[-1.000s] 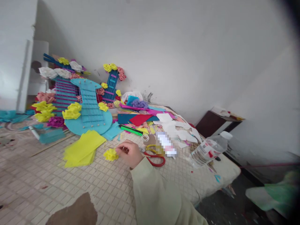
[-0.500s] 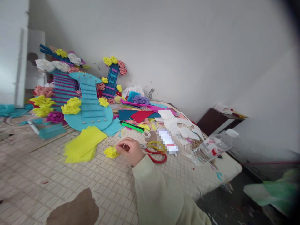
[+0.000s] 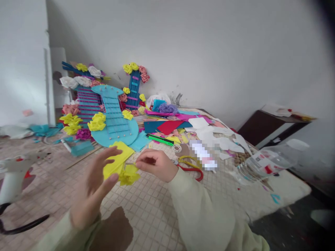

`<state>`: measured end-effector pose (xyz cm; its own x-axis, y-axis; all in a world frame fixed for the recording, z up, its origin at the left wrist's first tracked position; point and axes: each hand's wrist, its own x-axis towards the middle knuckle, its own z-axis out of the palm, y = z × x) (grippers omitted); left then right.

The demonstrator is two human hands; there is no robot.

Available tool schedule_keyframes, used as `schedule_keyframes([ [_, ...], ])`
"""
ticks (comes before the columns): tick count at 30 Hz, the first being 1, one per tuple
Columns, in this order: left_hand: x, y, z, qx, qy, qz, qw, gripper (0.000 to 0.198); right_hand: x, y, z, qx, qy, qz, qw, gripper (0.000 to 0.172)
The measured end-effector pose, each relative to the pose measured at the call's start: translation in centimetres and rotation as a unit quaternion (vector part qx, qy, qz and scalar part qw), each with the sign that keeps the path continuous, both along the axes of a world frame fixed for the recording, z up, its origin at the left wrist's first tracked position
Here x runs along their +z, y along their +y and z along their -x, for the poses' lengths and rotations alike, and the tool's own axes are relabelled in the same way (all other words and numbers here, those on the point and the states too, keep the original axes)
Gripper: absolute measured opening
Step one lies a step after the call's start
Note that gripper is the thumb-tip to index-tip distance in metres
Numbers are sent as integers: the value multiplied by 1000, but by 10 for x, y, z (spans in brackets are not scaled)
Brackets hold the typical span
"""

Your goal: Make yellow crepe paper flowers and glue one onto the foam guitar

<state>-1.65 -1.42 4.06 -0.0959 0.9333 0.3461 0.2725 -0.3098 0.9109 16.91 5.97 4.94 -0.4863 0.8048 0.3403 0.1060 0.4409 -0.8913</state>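
My right hand (image 3: 157,164) is closed in a pinch on a small yellow paper flower (image 3: 128,175), held just above the tiled tabletop (image 3: 141,205). My left hand (image 3: 92,188) has its fingers stretched out and apart, with the fingertips close beside the flower and holding nothing. A stack of yellow paper sheets (image 3: 117,158) lies just behind the two hands. Red-handled scissors (image 3: 192,167) lie to the right of my right hand.
A white glue gun (image 3: 15,174) with a black cord stands at the left edge. Blue guitar-shaped crafts with paper flowers (image 3: 112,115) lean on the back wall. Coloured paper scraps (image 3: 183,129), a green marker (image 3: 159,139) and a lying plastic bottle (image 3: 269,162) fill the right side.
My left hand has come into view from below and reached up beside the flower. My right hand has lifted the flower slightly. The camera has shifted, bringing the glue gun into view.
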Motion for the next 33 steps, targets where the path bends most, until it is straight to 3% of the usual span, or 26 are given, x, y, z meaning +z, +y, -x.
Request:
schedule_keyframes([
  [2,-2,28,-5,-108,-60,72,990,36,-3,2,0,5,1,7,1000,10],
  [5,-13,51,-14,-166,-69,139,974,28,-15,6,-3,-19,-12,8,1000,10],
  [10,-26,47,-28,-129,-53,219,966,26,-32,7,-7,-55,-38,-15,998,8],
  [16,-40,38,-28,-99,-51,209,972,17,-36,-1,-1,-97,-85,-50,990,3],
  [21,-43,33,-32,-81,-48,190,977,15,-35,-7,2,-125,-84,-45,987,4],
  [29,-44,35,-33,-64,-32,193,978,19,-38,-11,3,-126,-87,-44,987,8],
  [33,-44,37,-30,-52,-27,192,980,20,-37,-7,-2,-76,-97,-48,991,4],
])
